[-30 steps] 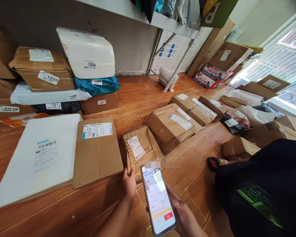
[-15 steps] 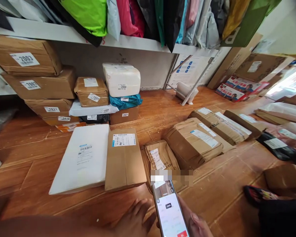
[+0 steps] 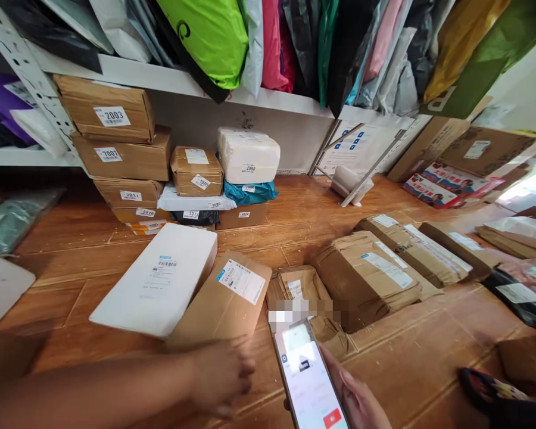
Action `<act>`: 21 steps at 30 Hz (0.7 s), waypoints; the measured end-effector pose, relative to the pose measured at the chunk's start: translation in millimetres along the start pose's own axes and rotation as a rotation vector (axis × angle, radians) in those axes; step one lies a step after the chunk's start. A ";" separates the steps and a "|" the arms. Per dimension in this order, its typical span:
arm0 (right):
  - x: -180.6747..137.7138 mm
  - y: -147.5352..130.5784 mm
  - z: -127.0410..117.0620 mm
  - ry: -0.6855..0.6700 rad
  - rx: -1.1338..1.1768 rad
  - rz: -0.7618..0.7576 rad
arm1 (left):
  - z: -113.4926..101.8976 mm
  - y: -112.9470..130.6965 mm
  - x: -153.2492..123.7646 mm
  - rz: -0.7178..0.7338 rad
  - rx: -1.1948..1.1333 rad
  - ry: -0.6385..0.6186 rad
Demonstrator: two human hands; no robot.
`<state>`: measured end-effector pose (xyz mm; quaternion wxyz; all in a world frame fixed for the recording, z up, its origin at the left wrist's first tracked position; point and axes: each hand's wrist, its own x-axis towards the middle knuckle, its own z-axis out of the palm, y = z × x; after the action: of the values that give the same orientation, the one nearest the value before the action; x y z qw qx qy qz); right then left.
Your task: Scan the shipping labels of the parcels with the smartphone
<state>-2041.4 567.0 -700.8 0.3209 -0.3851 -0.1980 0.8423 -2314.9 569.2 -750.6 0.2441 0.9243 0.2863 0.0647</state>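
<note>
- The right hand (image 3: 355, 399) is wrapped around a slim smartphone with a lit white screen (image 3: 310, 378), held upright-tilted low in the view; its grip is clenched on the phone's edge, and a red button shows at the bottom of the screen.
- The left hand (image 3: 221, 375) reaches across the wooden floor (image 3: 429, 351) toward the near end of a flat brown cardboard parcel with a white barcode label (image 3: 226, 301). It is blurred, fingers loosely curled and holding nothing — whether it touches the parcel I cannot tell.
- That parcel lies askew, its left edge against or slightly over a flat white rectangular parcel (image 3: 158, 286), and just beside a small crumpled brown paper-wrapped parcel (image 3: 301, 289) that sits right above the phone.
- As a judgement: the work looks mid-way. Against the wall, a stack of brown boxes with numbered stickers such as 2003 and 7007 (image 3: 116, 143) appears already handled and shelved, while the parcels on the floor carry only shipping labels.
- Left, as far as shown — the 3 near parcels and the row of taped brown parcels further right (image 3: 384, 268), spread out apart from the numbered stack.
</note>
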 end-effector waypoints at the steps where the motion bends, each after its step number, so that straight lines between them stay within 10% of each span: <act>1: 1.2 0.3 9.3 -0.010 -0.013 0.030 | -2.6 5.2 -18.0 0.050 -0.010 -0.052; 8: 36.9 -5.5 87.3 -0.183 -0.322 -0.070 | 6.5 14.8 -91.2 -0.447 -0.118 -0.098; 21: 51.4 -2.6 110.1 -0.257 -0.350 -0.123 | 24.2 3.4 -104.6 -0.274 -0.067 -0.065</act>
<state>-2151.3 595.0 -657.2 0.2722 -0.3117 -0.4035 0.8160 -2393.5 498.0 -768.0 0.2906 0.8694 0.3996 0.0104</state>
